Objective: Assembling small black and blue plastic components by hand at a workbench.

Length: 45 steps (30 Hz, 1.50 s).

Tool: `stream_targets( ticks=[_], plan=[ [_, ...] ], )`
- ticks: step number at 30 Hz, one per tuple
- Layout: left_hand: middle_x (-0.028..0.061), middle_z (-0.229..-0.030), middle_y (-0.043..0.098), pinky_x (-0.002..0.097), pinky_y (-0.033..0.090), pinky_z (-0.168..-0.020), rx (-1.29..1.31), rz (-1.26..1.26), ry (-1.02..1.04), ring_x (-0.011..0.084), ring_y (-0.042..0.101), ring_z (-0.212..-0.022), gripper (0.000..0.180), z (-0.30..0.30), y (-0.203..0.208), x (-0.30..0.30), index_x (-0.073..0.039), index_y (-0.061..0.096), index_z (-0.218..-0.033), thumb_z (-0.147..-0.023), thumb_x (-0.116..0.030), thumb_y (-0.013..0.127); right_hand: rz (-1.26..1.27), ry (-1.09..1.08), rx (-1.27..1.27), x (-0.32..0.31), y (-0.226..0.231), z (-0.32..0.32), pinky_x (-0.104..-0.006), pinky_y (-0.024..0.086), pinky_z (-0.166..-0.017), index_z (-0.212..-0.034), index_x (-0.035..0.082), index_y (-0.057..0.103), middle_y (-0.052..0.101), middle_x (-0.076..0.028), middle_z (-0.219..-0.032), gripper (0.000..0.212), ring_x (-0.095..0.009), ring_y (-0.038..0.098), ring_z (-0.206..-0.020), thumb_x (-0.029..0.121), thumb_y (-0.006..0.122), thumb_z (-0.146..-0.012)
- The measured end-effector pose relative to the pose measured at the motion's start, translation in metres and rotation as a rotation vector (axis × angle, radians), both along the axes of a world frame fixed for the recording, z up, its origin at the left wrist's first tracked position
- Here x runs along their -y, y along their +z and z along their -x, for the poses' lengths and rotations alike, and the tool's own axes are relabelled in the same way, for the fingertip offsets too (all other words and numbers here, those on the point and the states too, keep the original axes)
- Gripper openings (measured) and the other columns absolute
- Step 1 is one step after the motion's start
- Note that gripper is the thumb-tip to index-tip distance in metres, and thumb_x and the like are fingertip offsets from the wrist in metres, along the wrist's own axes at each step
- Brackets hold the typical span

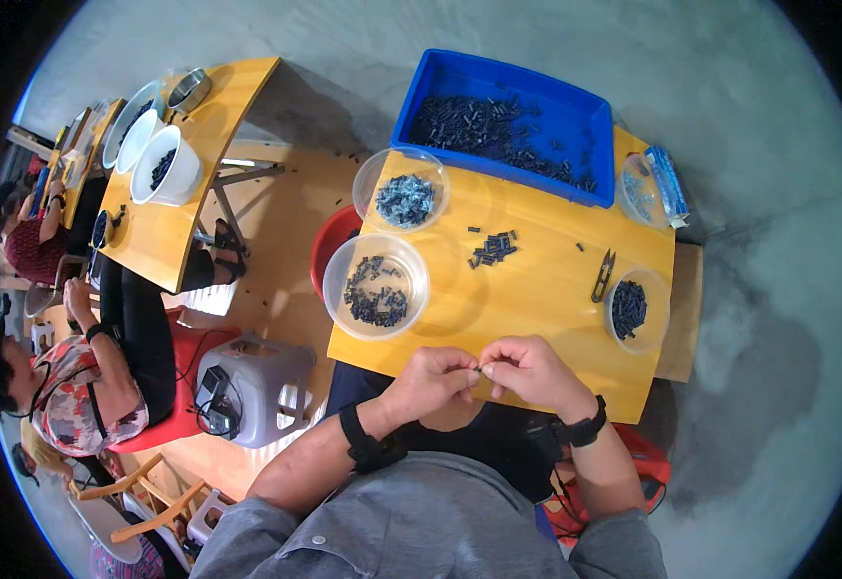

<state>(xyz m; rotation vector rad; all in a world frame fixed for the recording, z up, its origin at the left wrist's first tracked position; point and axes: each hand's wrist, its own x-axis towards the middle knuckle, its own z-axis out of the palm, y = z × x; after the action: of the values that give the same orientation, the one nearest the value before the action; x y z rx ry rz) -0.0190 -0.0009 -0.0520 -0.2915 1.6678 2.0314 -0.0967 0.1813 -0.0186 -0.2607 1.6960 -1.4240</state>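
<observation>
Over the near edge of the yellow table, my left hand (431, 379) and my right hand (531, 371) meet fingertip to fingertip. Both are closed in a pinch on a small dark piece (480, 368), mostly hidden by the fingers. Beyond them lies a loose pile of short black tube-like pieces (494, 249). A clear round tub (419, 297) with similar black pieces stands left of the pile. Behind it, another clear tub (440, 174) holds black pieces mixed with light blue bits. To the right, a small clear tub (661, 323) contains more black pieces, beside black thread snips (603, 277).
A large blue bin (590, 111) of black pieces sits at the table's far edge. Right of it are a clear tub with light blue bits (639, 193) and a blue-and-white box (667, 186). A red container (329, 253) stands left. Another person (93, 386) sits by a second table (141, 246).
</observation>
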Motion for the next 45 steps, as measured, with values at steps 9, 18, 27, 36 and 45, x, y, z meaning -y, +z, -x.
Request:
stream_targets(
  ticks=[9, 18, 27, 36, 45],
  plan=[
    [0.0013, -0.074, 0.062, 0.0235, 0.051, -0.055, 0.061, 0.159, 0.009, 0.0066, 0.059, -0.065, 0.010, 0.001, -0.042, 0.005, 0.000, 0.063, -0.094, -0.089, -0.009, 0.060, -0.771, -0.440, -1.291, -0.033, -0.065, 0.101, -0.0448, 0.050, -0.065, -0.098, -0.003, 0.057, 0.058, -0.022, -0.088, 0.017, -0.039, 0.060, -0.078, 0.002, 0.055, -0.082],
    [0.0021, -0.073, 0.063, 0.0234, 0.052, -0.059, 0.108, 0.121, 0.059, 0.0080, 0.061, -0.065, 0.012, 0.004, -0.044, 0.010, 0.000, 0.063, -0.093, -0.089, -0.011, 0.061, -1.098, -0.423, -1.126, -0.026, -0.070, 0.126, -0.0472, 0.051, -0.069, -0.092, -0.005, 0.059, 0.058, -0.026, -0.090, 0.016, -0.042, 0.061, -0.079, 0.006, 0.055, -0.081],
    [0.0034, -0.075, 0.063, 0.0244, 0.052, -0.057, 0.075, 0.067, 0.146, 0.0090, 0.062, -0.067, 0.015, -0.003, -0.052, 0.009, -0.002, 0.064, -0.094, -0.089, -0.016, 0.062, -0.907, -0.380, -1.185, -0.034, -0.083, 0.115, -0.0462, 0.052, -0.069, -0.085, -0.003, 0.058, 0.060, -0.024, -0.082, 0.008, -0.041, 0.061, -0.074, 0.002, 0.055, -0.080],
    [0.0018, -0.086, 0.065, 0.0228, 0.052, -0.070, -0.133, -0.152, 0.246, 0.0080, 0.062, -0.075, 0.010, 0.000, 0.013, 0.004, -0.001, 0.063, -0.096, -0.092, -0.009, 0.059, -0.046, -0.686, -0.167, -0.003, -0.034, 0.023, -0.0267, 0.054, -0.056, -0.098, -0.002, 0.057, 0.059, -0.006, -0.082, 0.011, -0.010, 0.059, -0.063, 0.005, 0.052, -0.091],
    [0.0028, -0.089, 0.065, 0.0231, 0.052, -0.072, -0.339, -0.132, 0.241, 0.0089, 0.062, -0.079, 0.011, -0.012, 0.061, 0.001, 0.000, 0.062, -0.097, -0.092, -0.008, 0.059, 0.339, -0.671, -0.212, 0.022, 0.046, -0.040, -0.0244, 0.049, -0.055, -0.098, -0.004, 0.060, 0.059, -0.005, -0.072, 0.012, -0.010, 0.056, -0.060, 0.003, 0.056, -0.090]
  ],
)
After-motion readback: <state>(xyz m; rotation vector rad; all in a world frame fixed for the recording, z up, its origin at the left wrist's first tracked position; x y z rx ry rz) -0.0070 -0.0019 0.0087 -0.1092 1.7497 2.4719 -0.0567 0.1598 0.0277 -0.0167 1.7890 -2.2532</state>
